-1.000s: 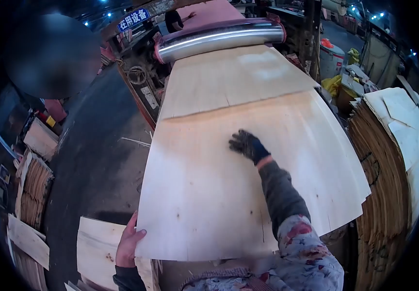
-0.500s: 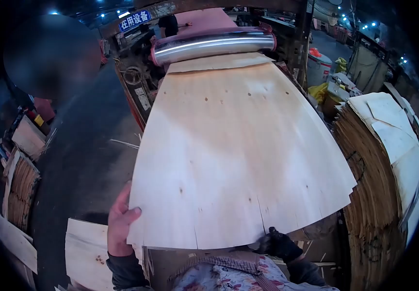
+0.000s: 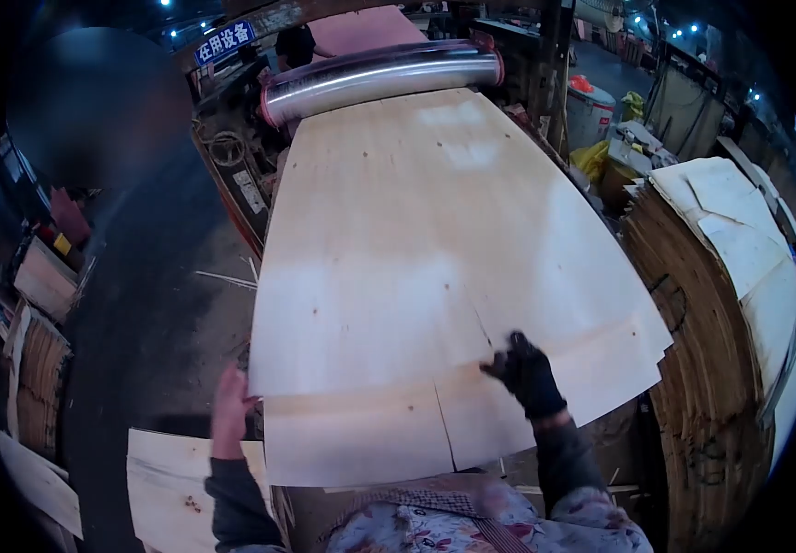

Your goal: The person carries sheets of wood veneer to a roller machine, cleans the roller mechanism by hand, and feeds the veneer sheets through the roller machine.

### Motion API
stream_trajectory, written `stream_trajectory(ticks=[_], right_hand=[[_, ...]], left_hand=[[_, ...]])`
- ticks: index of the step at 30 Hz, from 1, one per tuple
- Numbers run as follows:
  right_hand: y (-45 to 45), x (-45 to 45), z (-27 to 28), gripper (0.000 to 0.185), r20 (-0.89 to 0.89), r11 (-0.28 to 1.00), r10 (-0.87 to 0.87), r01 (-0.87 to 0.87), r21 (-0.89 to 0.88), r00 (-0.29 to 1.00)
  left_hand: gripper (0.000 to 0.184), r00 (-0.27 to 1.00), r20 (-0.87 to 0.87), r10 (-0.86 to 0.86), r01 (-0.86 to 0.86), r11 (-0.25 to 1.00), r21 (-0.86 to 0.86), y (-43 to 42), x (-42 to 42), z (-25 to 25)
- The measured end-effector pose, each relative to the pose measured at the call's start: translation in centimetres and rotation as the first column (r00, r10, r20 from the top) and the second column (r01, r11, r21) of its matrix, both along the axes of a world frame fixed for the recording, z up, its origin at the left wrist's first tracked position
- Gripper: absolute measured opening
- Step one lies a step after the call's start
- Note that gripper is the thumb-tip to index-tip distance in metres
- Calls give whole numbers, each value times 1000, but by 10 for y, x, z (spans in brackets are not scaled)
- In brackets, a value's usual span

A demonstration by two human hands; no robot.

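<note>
Lying: top sheet (image 3: 398, 240) | right hand (image 3: 524, 376): near edge | left hand (image 3: 230, 405): left corner

A lower sheet (image 3: 352, 452) of pale wood carries 1 upper sheet (image 3: 389, 240), which leaves a strip of it bare along the near edge. On the dark floor (image 3: 140, 286) at left lie a few thin sticks (image 3: 225, 278). At right, a tall brown stack (image 3: 684, 378) bears pale, overlapping top boards (image 3: 730, 203).
</note>
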State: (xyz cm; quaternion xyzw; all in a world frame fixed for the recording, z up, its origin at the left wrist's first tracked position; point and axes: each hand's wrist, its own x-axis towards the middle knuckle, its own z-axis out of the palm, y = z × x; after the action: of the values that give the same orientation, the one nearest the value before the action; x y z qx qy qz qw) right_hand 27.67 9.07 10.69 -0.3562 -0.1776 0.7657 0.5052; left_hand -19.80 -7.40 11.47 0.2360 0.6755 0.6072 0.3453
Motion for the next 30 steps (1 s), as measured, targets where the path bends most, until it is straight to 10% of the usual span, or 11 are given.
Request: stream_trajectory(ticks=[1, 7, 8, 10, 12, 15, 21, 25, 30], right_hand=[[29, -8, -2, 21, 7, 998, 31, -32, 61, 999], [215, -59, -71, 22, -259, 959, 242, -191, 208, 935], [261, -69, -105, 23, -414, 794, 548, -298, 530, 726], [240, -92, -39, 30, -338, 997, 36, -10, 77, 940], [229, -103, -38, 34, -377, 996, 60, -31, 83, 924], [184, -98, -79, 37, -329, 938, 332, -271, 218, 884], [-24, -41, -53, 49, -128, 715, 696, -667, 209, 707], [-108, 4, -45, 51, -161, 693, 668, -686, -220, 726], [-148, 53, -72, 41, -131, 747, 599, -610, -263, 790]], left_hand=[[50, 817, -545, -189, 50, 965, -259, -6, -26, -49], [71, 388, -758, -524, -218, 747, -628, -29, 71, -77], [72, 391, -790, -473, -230, 780, -581, -30, 68, -87], [72, 388, -820, -420, -248, 810, -532, -29, 60, -92], [64, 806, -551, -216, -65, 893, -444, -28, 43, -84], [53, 943, -261, -208, 104, 927, -361, -38, 24, -74], [54, 981, -31, -193, 190, 977, -99, -43, 47, 24], [64, 966, 24, -258, 254, 963, 93, -40, 66, 87], [71, 966, 152, -208, 141, 921, 364, -35, 82, 147]])
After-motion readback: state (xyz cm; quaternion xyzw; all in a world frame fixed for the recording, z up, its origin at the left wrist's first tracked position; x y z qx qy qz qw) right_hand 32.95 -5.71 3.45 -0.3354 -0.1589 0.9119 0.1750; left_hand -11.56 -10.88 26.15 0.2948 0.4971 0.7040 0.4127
